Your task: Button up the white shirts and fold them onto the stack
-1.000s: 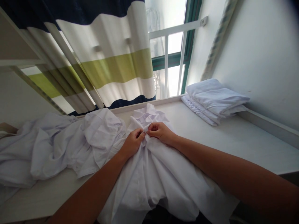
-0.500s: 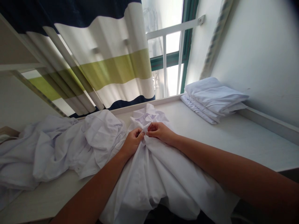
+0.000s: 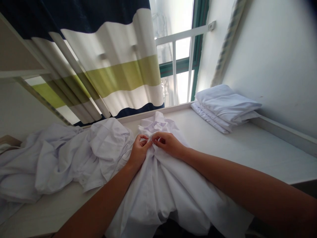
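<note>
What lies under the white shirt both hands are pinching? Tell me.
The white shirt rests on the white table, its lower part hanging over the near edge. The left hand and right hand pinch its front. Anything beneath is covered.

Bare table lies open rightward between folded stack and shirt; crumpled pile blocks left.

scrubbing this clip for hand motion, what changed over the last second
Little. The left hand loosened from a closed pinch, its fingers now curled apart, and the right hand slid slightly left on the white shirt placket. Both still grip the cloth. The crumpled pile and folded stack stayed put.
</note>
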The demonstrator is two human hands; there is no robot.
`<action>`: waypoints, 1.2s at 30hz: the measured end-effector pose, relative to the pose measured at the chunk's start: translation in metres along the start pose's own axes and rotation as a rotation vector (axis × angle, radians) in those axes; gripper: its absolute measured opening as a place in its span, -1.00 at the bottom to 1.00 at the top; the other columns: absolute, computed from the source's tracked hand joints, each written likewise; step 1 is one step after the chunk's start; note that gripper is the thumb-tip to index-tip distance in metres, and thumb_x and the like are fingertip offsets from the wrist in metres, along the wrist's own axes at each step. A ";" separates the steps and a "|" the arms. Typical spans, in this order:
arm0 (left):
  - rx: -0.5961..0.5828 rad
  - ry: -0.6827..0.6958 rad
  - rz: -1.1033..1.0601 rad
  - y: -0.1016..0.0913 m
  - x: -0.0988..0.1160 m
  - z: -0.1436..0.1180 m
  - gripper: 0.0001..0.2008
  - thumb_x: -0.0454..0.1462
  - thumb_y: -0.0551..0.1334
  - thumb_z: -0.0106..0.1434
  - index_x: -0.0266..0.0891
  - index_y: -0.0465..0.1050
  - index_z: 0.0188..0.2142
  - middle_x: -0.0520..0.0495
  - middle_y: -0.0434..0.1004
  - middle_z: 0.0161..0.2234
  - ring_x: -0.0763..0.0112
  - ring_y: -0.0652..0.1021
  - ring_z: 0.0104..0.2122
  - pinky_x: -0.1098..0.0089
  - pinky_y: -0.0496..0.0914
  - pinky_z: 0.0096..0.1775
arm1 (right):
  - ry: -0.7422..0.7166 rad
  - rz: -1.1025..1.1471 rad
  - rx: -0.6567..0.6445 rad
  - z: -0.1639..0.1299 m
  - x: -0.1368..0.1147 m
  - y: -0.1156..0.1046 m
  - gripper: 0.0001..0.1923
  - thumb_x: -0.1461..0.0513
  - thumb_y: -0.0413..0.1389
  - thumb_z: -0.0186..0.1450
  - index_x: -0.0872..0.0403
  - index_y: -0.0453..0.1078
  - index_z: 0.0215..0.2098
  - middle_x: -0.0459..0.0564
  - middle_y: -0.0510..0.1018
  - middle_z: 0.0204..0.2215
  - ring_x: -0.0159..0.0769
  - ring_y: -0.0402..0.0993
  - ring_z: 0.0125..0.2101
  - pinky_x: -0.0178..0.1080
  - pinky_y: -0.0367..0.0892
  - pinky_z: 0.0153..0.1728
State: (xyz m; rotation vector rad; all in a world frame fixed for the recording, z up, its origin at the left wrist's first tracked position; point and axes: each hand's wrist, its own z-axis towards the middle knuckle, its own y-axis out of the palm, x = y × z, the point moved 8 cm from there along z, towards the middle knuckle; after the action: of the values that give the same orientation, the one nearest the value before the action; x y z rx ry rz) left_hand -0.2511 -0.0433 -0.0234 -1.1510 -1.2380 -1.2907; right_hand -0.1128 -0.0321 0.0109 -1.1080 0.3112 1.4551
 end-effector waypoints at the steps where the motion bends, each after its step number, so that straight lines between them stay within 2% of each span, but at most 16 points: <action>1: -0.007 0.008 -0.009 0.001 0.001 0.000 -0.56 -0.12 0.43 0.06 -0.17 0.24 -0.22 0.09 0.54 -0.48 0.46 0.49 -0.56 0.50 0.28 -0.47 | 0.006 0.005 0.002 0.000 0.001 0.000 -0.85 0.27 0.10 0.29 0.06 0.49 -0.20 -0.10 0.51 -0.39 -0.40 0.31 -0.46 -0.34 0.24 -0.38; 3: -0.025 0.025 0.002 0.002 0.004 0.000 -0.58 -0.14 0.43 0.07 -0.19 0.28 -0.20 0.06 0.56 -0.44 0.47 0.52 -0.51 0.50 0.31 -0.44 | 0.016 0.020 0.010 0.000 0.003 -0.001 -0.85 0.27 0.11 0.29 0.06 0.50 -0.19 -0.10 0.52 -0.40 -0.41 0.32 -0.47 -0.34 0.24 -0.38; 9: -0.038 0.040 0.046 -0.001 0.004 0.002 -0.57 -0.18 0.49 0.00 -0.30 0.46 -0.19 -0.10 0.63 -0.24 0.33 0.60 -0.26 0.39 0.42 -0.18 | 0.024 0.029 0.049 -0.001 0.003 -0.004 -0.86 0.25 0.12 0.30 0.06 0.50 -0.21 -0.10 0.53 -0.41 -0.39 0.35 -0.46 -0.33 0.28 -0.37; 14: -0.042 0.014 0.033 -0.003 0.001 0.004 -0.63 -0.16 0.50 -0.01 -0.30 0.53 -0.26 -0.10 0.65 -0.27 0.31 0.60 -0.28 0.35 0.44 -0.19 | -0.028 -0.007 0.087 -0.002 -0.003 -0.008 -0.86 0.27 0.11 0.31 0.04 0.50 -0.21 -0.05 0.51 -0.29 -0.36 0.41 -0.37 -0.30 0.35 -0.28; 17: -0.040 -0.012 0.038 -0.004 -0.002 0.005 -0.66 -0.17 0.49 -0.01 -0.30 0.55 -0.28 -0.10 0.65 -0.30 0.33 0.59 -0.32 0.36 0.43 -0.22 | -0.026 -0.001 0.090 -0.003 -0.002 -0.008 -0.86 0.30 0.12 0.28 0.04 0.51 -0.24 -0.04 0.48 -0.26 -0.38 0.42 -0.37 -0.31 0.36 -0.29; 26: -0.048 -0.050 0.031 -0.003 -0.007 0.005 -0.70 -0.18 0.49 -0.05 -0.29 0.54 -0.36 -0.03 0.62 -0.37 0.37 0.57 -0.37 0.37 0.41 -0.25 | 0.132 0.095 0.087 -0.002 0.013 -0.007 -0.88 0.32 0.18 0.18 0.08 0.55 -0.32 -0.06 0.61 -0.38 -0.30 0.49 -0.36 -0.26 0.37 -0.28; 31: -0.040 -0.059 0.022 -0.003 -0.004 0.003 -0.71 -0.19 0.49 -0.06 -0.28 0.55 -0.37 -0.02 0.62 -0.38 0.37 0.56 -0.39 0.36 0.41 -0.27 | 0.154 0.165 0.080 -0.001 0.015 -0.007 -0.85 0.30 0.19 0.17 0.09 0.58 -0.30 -0.02 0.63 -0.33 -0.26 0.52 -0.31 -0.23 0.38 -0.24; 36: -0.045 -0.133 -0.046 -0.003 -0.010 0.002 -0.68 -0.20 0.51 -0.08 -0.28 0.56 -0.34 -0.03 0.63 -0.39 0.36 0.56 -0.42 0.33 0.43 -0.28 | 0.203 0.244 0.068 -0.001 0.017 -0.005 -0.85 0.25 0.21 0.15 0.11 0.59 -0.31 -0.02 0.63 -0.35 -0.27 0.51 -0.34 -0.24 0.39 -0.28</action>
State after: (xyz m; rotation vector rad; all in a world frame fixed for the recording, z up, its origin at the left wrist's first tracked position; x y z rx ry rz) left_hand -0.2536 -0.0412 -0.0334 -1.2643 -1.3448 -1.2993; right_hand -0.1047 -0.0210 -0.0002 -1.1964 0.6531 1.5338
